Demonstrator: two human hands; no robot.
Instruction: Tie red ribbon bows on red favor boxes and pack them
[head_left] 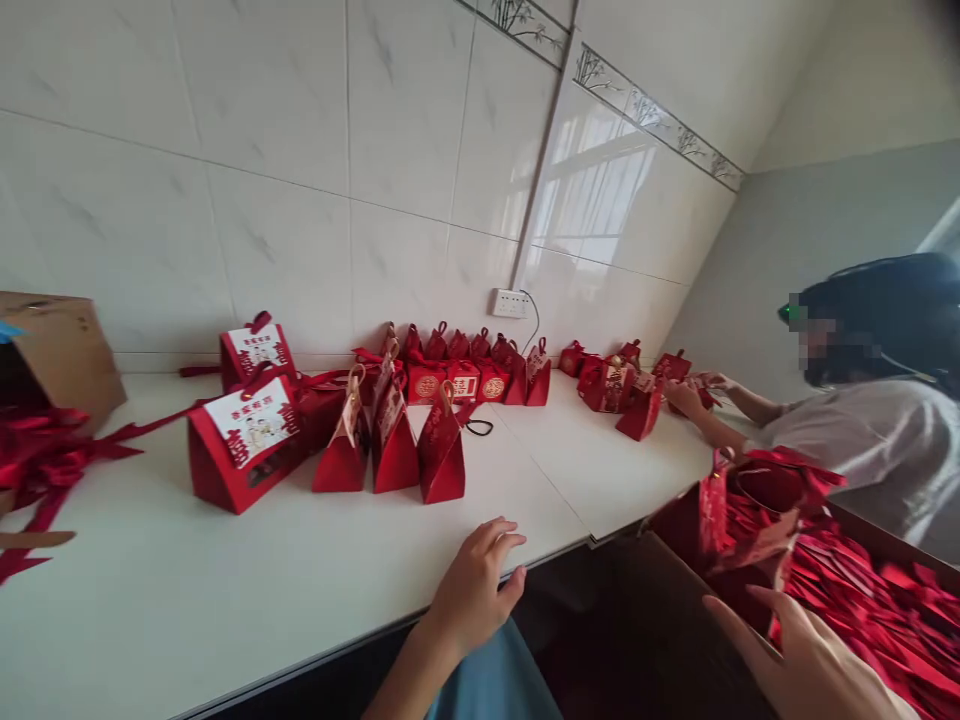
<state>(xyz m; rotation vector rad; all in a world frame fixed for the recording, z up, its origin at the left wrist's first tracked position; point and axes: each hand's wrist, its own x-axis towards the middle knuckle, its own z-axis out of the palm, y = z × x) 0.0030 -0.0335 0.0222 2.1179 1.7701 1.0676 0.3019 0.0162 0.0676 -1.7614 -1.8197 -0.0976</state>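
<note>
My left hand hovers by the front edge of the white counter, holding nothing, its fingers apart and slightly bent. In front of it stand several red gift boxes with loop handles, the nearest gift box having a peaked top. To the right, my right hand is at the near side of a large carton full of red pieces. Its thumb and fingers are spread just below a red gift box at the carton's left end; no grip on it shows. The hand's lower part is cut off by the frame.
Against the tiled wall sits a row of red boxes below a socket with a cable. At left are a brown carton and red ribbons. A co-worker handles red boxes at the right end.
</note>
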